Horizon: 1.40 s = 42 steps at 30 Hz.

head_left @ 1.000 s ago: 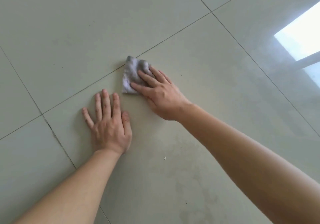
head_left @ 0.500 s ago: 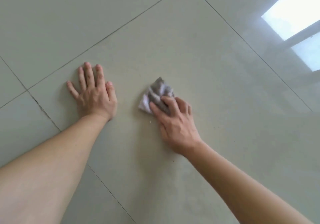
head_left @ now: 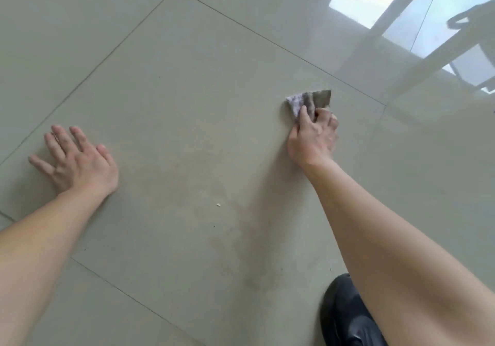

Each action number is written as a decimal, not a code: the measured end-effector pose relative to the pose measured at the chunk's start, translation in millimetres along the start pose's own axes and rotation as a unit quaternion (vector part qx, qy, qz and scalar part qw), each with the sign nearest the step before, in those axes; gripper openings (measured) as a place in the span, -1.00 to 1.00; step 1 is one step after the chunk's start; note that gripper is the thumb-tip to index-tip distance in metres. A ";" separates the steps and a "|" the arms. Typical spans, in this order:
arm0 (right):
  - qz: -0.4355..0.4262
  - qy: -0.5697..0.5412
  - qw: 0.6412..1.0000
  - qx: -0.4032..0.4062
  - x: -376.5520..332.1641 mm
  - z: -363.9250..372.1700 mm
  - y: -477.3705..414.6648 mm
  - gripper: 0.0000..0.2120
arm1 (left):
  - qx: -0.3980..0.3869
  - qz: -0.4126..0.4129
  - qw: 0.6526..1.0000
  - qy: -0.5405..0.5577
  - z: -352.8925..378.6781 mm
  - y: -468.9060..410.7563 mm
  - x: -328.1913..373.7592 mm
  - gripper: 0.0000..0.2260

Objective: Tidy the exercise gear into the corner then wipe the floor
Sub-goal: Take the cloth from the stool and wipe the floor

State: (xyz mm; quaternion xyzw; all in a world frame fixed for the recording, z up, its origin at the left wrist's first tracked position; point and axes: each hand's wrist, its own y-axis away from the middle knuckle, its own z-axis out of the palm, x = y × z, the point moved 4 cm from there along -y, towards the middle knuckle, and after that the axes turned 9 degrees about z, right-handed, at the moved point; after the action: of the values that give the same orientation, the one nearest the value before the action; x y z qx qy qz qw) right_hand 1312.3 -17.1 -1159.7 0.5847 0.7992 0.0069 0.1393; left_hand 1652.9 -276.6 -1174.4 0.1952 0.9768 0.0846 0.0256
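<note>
A small grey cloth (head_left: 308, 101) lies crumpled on the pale tiled floor (head_left: 187, 91), right of the middle. My right hand (head_left: 313, 136) grips its near edge with curled fingers and presses it down on the tile. My left hand (head_left: 77, 163) rests flat on the floor at the left, fingers spread and holding nothing. Between the hands the tile shows faint dull smears. No exercise gear is in view.
A small white crumb (head_left: 218, 205) lies on the tile between my arms. A black shoe (head_left: 345, 316) shows at the bottom right under my right forearm. Window light reflects brightly off the floor (head_left: 375, 2) at the top right.
My right hand has swept the cloth away to the right, far from my left hand. The left hand has stayed flat on the floor. The view has shifted, and the shoe came into view.
</note>
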 end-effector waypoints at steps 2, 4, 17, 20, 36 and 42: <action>-0.126 0.009 0.992 0.018 -13.0 10.4 48.0 -0.48 | -0.022 0.010 1.000 0.003 -5.6 1.3 14.2 -0.44; -0.309 0.002 0.951 -0.008 -19.4 20.5 118.6 -0.48 | -0.042 0.048 0.998 0.013 -12.4 5.2 37.5 -0.43; -0.052 0.021 0.998 0.041 145.4 -37.6 3.8 -0.52 | -0.057 0.179 0.982 0.033 9.6 48.9 175.6 -0.39; -0.069 0.045 0.996 0.016 143.8 -32.7 36.1 -0.45 | -0.071 0.185 0.980 0.031 14.0 50.7 177.1 -0.39; -0.475 0.033 0.879 -0.035 46.3 7.6 112.9 -0.55 | -0.067 0.186 0.979 0.042 13.7 54.6 176.8 -0.39; 0.122 0.054 0.991 0.021 162.2 -42.2 -28.2 -0.49 | -0.085 0.182 0.979 0.038 15.4 53.8 176.1 -0.38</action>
State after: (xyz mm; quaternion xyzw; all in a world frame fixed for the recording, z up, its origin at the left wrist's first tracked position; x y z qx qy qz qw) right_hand 1231.2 132.3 -1158.9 0.6796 0.7280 0.0389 0.0813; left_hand 1512.0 -157.3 -1183.2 0.3637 0.9144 0.1774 -0.0105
